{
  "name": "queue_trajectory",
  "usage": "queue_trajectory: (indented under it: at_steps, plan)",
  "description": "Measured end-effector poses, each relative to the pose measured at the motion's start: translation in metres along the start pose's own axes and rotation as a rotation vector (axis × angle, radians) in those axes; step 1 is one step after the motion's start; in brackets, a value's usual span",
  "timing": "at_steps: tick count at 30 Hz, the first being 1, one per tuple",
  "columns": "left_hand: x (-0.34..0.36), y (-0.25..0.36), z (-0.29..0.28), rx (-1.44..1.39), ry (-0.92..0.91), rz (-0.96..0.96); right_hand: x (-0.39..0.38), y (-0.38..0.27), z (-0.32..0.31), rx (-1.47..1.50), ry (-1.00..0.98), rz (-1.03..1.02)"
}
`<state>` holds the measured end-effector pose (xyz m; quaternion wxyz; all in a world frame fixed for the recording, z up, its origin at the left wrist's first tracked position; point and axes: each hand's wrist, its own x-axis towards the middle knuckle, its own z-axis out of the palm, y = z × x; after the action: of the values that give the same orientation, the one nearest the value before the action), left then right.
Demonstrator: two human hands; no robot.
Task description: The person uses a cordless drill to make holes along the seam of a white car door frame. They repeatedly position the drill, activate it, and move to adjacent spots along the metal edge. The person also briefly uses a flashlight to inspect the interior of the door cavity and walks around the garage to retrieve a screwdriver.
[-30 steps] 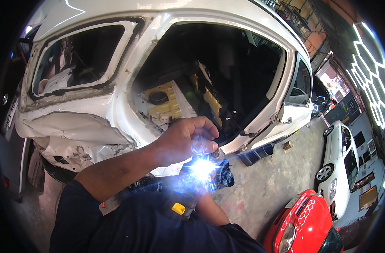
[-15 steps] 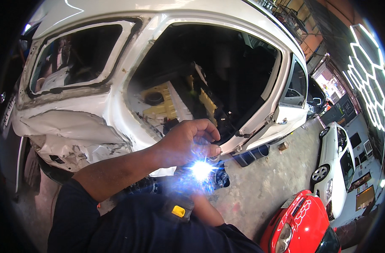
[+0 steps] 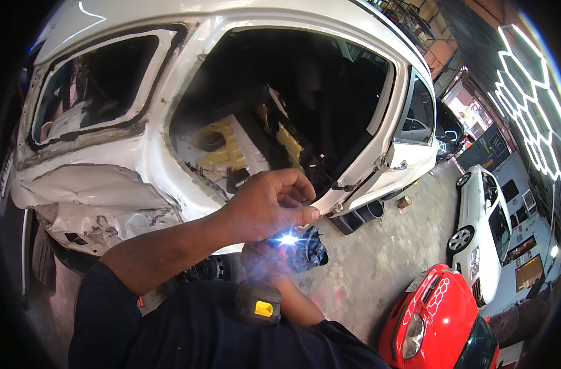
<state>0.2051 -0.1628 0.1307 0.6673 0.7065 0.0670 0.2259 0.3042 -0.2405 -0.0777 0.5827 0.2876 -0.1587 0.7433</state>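
We see our left hand [image 3: 265, 206] raised before the open rear doorway of a stripped white car [image 3: 169, 154], its fingers curled and the thumb laid against the forefinger in a loose pinch; whether anything sits in that grip we cannot tell. Just below it our right hand [image 3: 265, 261] grasps a torch [image 3: 299, 246], dark-bodied, its lamp shining a hard white-blue glare up toward the left palm. The torch hangs over the concrete floor [image 3: 385, 264], just beside the car's sill and near the lower rear corner of the doorway. On the right wrist sits a black band with a small yellow patch [image 3: 262, 307]. The car's shell serves as the only container here: inside, the seats are out and we see a bare floor pan with yellow padding [image 3: 231, 150] and dark loose parts, too dim to name. The rear quarter panel [image 3: 90, 197] is crumpled and torn. Well apart, at the floor's right edge, stand a red car [image 3: 434, 320] and another white car [image 3: 483, 215].
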Motion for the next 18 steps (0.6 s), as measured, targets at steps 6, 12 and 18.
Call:
queue_trajectory:
  at_steps: [6, 12, 18]
  plan:
    - [-0.002, 0.004, 0.005, 0.118, 0.036, 0.01, 0.024, 0.013, 0.019, 0.065, -0.21, 0.078]
    - [-0.003, -0.004, 0.009, 0.008, -0.003, 0.02, 0.011, 0.012, 0.018, -0.013, -0.138, 0.011]
    - [-0.003, -0.013, 0.011, 0.029, 0.0, 0.137, -0.012, 0.005, 0.031, -0.245, 0.147, -0.091]
